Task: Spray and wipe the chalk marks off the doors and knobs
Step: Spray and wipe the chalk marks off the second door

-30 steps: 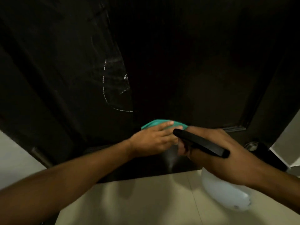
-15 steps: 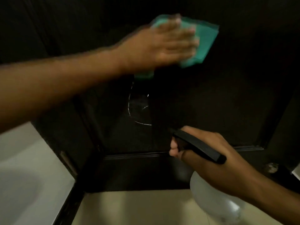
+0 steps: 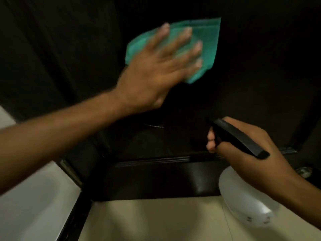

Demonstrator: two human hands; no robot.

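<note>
**Door wipe in progress: cloth over the chalk, one short stroke left showing**

Left hand [image 3: 156, 73]: fingers spread straight and flat, pressing one green cloth [image 3: 205, 40] against the dark door [image 3: 260, 66]. Blurred. Half a second ago the hand sat higher and the forearm crossed near the top of the view; now the arm rises from the lower left and hand and cloth lie lower, over the spot where the curved chalk outline showed.

Chalk mark [image 3: 155, 126]: one short pale stroke visible, just below the left wrist. The long curved line and the small inner dashes seen earlier are no longer in sight, whether covered or wiped off cannot be told.

Right hand [image 3: 250, 152]: curled round the black head of one spray bottle [image 3: 243, 199], fingertips wrapped at the trigger; the nozzle points at the door. The white body hangs below the hand. Position much as before, lower right.

Door knob [image 3: 303, 171]: one, metallic, at the right edge behind the right wrist, partly hidden.

Surroundings: one pale tiled floor [image 3: 156, 220] below the door; one white surface [image 3: 31, 206] at lower left, beside the dark door frame.

Count: two hands, one cloth, one bottle, one knob, one chalk stroke.
</note>
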